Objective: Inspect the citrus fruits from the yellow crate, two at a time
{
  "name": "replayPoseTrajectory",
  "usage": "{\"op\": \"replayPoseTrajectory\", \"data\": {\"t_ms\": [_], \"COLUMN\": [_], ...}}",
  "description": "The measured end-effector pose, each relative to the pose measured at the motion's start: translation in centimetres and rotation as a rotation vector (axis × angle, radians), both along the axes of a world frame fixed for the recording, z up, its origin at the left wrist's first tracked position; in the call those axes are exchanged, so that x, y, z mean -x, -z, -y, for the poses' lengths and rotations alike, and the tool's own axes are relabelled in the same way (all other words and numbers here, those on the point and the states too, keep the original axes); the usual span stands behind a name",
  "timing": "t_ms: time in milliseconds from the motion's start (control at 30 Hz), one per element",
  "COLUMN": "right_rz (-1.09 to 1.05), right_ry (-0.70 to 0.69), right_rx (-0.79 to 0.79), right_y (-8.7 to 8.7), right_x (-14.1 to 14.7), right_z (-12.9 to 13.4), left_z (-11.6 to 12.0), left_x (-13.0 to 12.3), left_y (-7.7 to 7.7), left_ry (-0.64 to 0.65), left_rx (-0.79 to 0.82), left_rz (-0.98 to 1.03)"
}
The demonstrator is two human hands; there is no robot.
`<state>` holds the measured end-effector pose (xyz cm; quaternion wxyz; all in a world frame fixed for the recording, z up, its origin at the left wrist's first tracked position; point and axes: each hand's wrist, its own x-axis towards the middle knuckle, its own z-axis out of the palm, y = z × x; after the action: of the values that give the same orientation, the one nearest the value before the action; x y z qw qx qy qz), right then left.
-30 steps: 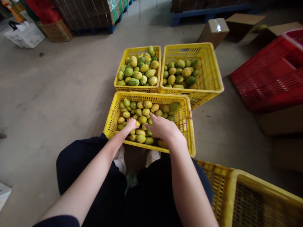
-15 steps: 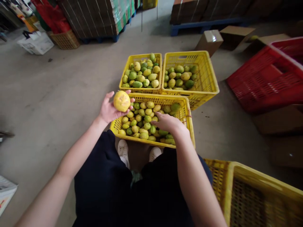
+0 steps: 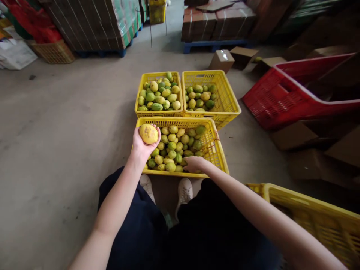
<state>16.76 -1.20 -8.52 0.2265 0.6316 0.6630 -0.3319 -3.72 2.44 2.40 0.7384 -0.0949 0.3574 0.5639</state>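
Yellow fruit [image 3: 148, 134] with brown blemishes sits in the upturned palm of the left hand [image 3: 144, 144], fingers curled round it from below; this grip is clamped on the fruit and raised above the near-left corner of the nearest yellow crate [image 3: 218, 152]. Right hand [image 3: 195, 163] lies palm down on the loose fruit [image 3: 174, 148] at the crate's near rim; its fingers are buried among the pieces, so whether this grip is closed on anything cannot be told. Both forearms cross the dark-clothed knees, and two white shoes [image 3: 184, 189] stand on the floor just behind the crate's near wall.

At the lower right, an empty yellow crate [image 3: 309, 217] stands close beside the right forearm. Bare concrete floor [image 3: 62, 131] extends wide to the left of the crates.

Beyond the nearest crate, touching its far rim, two further yellow crates stand side by side: the left crate [image 3: 139, 112] heaped with green-yellow fruit above its rim, the right crate [image 3: 229, 103] partly filled. To the right, a tilted red crate [image 3: 278, 99] leans among flattened cardboard [image 3: 295, 135]. Farther back, wrapped carton stacks [image 3: 92, 22] rest on blue pallets [image 3: 213, 45], with an aisle between them.
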Motion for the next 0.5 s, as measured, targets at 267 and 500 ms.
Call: {"op": "replayPoseTrajectory", "data": {"t_ms": [267, 500], "right_rz": [-0.022, -0.309], "right_ry": [0.196, 0.442], "right_rx": [-0.099, -0.252], "right_y": [8.4, 10.2], "right_x": [3.2, 4.4], "right_z": [-4.9, -4.5], "left_z": [-0.2, 0.1], "left_x": [-0.5, -1.7], "left_y": [-1.0, -1.6], "left_ry": [-0.006, 0.133], "left_rx": [0.074, -0.007], "left_rz": [0.083, 0.031]}}
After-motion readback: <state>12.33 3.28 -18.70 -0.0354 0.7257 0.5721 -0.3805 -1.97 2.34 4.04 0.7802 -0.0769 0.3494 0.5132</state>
